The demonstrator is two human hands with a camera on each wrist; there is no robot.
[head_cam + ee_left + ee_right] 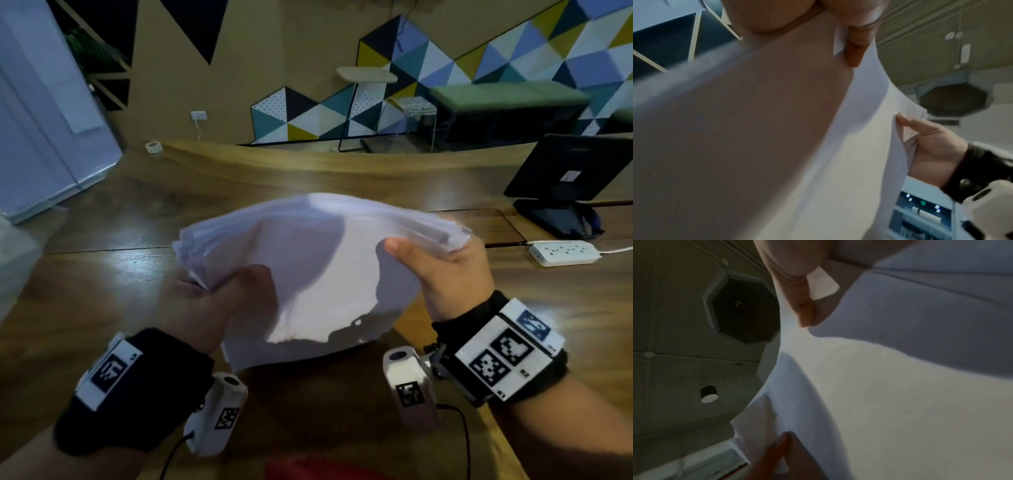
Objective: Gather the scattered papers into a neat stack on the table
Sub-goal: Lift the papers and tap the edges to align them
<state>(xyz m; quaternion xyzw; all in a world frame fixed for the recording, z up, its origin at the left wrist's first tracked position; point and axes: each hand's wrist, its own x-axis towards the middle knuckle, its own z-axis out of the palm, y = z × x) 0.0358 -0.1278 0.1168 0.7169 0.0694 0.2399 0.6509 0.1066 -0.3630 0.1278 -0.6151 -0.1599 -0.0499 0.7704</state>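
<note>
A thick bundle of white papers (pixel 308 267) is held up above the wooden table (pixel 102 274), sagging in the middle, its sheet edges uneven. My left hand (pixel 219 294) grips the bundle's left edge, thumb on top. My right hand (pixel 442 263) grips the right edge the same way, thumb over the top sheet. In the left wrist view the papers (pixel 777 129) fill the frame, with the right hand (pixel 931 146) pinching their far edge. The right wrist view shows the papers (pixel 900 386) under my thumb (pixel 797 293), and the left hand's fingers low in the frame.
A black monitor (pixel 568 171) on its stand sits at the table's right, with a white power strip (pixel 565 251) and cable beside it. A roll of tape (pixel 153 147) lies at the far left edge. Something red (pixel 301 469) shows at the near edge.
</note>
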